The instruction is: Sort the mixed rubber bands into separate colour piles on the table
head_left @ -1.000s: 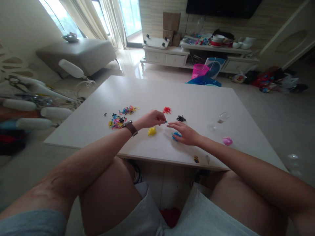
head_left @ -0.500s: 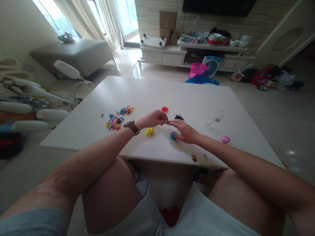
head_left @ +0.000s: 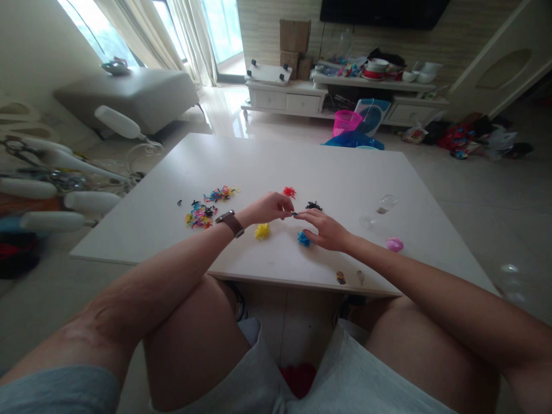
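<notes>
Over the middle of the white table [head_left: 241, 155], my left hand [head_left: 272, 208] is closed in a pinch on small rubber bands [head_left: 294, 214], partly hidden by the fingers. My right hand [head_left: 326, 230] reaches in from the other side, fingers stretched and thumb apart, its fingertips touching those bands. Below its thumb lies a blue rubber band pile [head_left: 304, 239]. A yellow pile [head_left: 262, 231] sits under my left wrist. Behind the hands are a red pile [head_left: 289, 192] and a black pile [head_left: 313, 205].
Mixed-colour bands lie in two heaps, a nearer heap [head_left: 200, 215] and a farther heap [head_left: 221, 194]. To the right are a clear container [head_left: 387, 203] and a pink object [head_left: 394, 244]. A small cartoon figure [head_left: 340, 278] lies by the front edge. A pink basket [head_left: 346, 122] stands beyond the table.
Both hands stay almost in place. My right thumb has lifted slightly from the blue pile. The bands at the fingertips looked dark before and now show some blue and yellow.
</notes>
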A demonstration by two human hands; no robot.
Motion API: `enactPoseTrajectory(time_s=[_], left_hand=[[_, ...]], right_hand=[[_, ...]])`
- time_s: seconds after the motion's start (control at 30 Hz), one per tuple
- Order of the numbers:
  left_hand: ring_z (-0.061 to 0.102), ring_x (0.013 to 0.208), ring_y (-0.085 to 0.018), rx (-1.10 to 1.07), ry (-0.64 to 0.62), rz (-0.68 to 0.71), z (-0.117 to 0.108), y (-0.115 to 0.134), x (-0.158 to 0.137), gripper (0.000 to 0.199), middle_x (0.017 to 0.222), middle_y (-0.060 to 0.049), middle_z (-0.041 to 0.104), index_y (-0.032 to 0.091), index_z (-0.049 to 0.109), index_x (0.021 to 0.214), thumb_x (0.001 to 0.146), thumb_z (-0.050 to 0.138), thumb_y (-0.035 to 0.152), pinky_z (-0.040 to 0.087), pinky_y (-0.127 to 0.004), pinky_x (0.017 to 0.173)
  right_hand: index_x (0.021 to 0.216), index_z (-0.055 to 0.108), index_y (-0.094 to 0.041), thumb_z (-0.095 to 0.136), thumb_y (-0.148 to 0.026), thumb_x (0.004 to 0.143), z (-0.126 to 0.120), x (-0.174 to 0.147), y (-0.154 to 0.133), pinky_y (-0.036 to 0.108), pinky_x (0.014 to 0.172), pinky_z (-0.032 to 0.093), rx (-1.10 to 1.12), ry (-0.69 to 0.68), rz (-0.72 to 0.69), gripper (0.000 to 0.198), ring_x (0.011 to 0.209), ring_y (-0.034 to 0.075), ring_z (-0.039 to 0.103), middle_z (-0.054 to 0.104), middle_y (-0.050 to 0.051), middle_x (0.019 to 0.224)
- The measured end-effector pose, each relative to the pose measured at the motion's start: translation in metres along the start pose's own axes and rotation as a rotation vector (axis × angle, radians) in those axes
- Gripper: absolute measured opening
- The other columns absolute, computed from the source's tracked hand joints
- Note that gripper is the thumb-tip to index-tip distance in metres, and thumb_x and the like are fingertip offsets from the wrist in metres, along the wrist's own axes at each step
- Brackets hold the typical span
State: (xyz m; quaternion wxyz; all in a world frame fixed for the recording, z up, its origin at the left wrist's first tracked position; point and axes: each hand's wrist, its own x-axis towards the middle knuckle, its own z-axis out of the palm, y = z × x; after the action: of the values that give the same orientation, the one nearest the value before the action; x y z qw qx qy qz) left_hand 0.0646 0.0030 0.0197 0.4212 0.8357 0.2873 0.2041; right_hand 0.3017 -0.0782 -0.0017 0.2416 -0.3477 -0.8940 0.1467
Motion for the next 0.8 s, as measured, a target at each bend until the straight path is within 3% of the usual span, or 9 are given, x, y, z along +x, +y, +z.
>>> enactPoseTrajectory(time_s=[0.8], left_hand=[[0.065,0.063,-0.013,0.014,-0.003,-0.060,-0.0035,0.0027,-0.0040,0.016,0.068,-0.005,0.070,0.011,0.076,0.090,0.081,0.070,0.023,0.048,-0.023,0.061]], right_hand=[[0.129,0.061,-0.021,0.057,-0.013,0.088,-0.0022,0.0005,0.0002,0.050,0.102,0.052,-0.003,0.070,-0.005,0.042,0.118,0.028,0.061,0.067,0.012,0.126]])
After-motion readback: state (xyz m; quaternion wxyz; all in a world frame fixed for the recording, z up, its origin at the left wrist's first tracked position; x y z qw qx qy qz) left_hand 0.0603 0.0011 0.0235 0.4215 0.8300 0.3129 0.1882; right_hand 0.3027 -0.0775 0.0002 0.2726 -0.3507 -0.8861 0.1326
